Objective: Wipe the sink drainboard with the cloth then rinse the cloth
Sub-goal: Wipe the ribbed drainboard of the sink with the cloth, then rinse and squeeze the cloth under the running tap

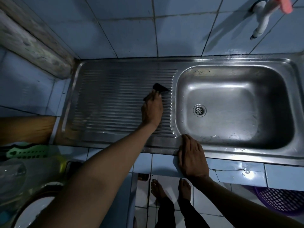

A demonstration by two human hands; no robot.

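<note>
A ribbed steel drainboard (115, 99) lies left of the sink basin (230, 89). My left hand (152, 111) presses a dark cloth (160, 88) onto the drainboard near its right end, close to the basin; its fingers lie over the cloth, which sticks out beyond and to the left of them. My right hand (191, 155) rests flat on the sink's front rim, fingers straight, holding nothing. A white tap (262, 22) juts from the tiled wall above the basin's right side.
The basin has a round drain (199, 110) and no dishes in it. A green basket (28, 152) and a bucket sit at the lower left, a purple basket (283, 199) at the lower right. Something pink (285, 4) hangs by the tap.
</note>
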